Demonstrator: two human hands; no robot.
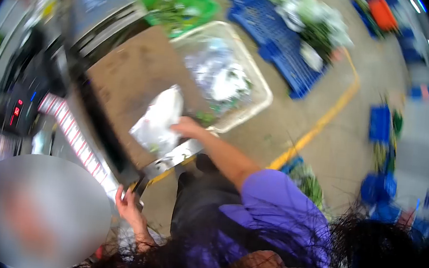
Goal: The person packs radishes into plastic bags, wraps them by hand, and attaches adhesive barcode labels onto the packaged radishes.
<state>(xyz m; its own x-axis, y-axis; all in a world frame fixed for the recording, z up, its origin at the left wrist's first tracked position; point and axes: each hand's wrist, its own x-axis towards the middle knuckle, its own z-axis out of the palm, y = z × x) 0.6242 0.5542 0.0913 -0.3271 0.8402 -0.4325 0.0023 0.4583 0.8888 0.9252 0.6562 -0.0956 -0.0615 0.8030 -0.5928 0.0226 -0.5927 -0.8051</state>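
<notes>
My right hand [189, 127] is closed on the edge of a white plastic bag [159, 120], with a little green showing at its lower part. The bag is over a brown board [132, 68]. Lower left, my left hand [130, 210] has its fingers apart, with nothing visible between them, close to the lower end of a strip of white and red labels [76, 135]. Beside the board stands a white crate [263, 79] holding clear and white bags, some with greens.
A green crate [207, 0] of greens stands behind the white one. Blue pallets [272, 30] carry bagged vegetables. Left of the board is a dark machine with a red display [16, 111]. A yellow line [320, 127] crosses the floor. Blue crates [380, 122] stand at right.
</notes>
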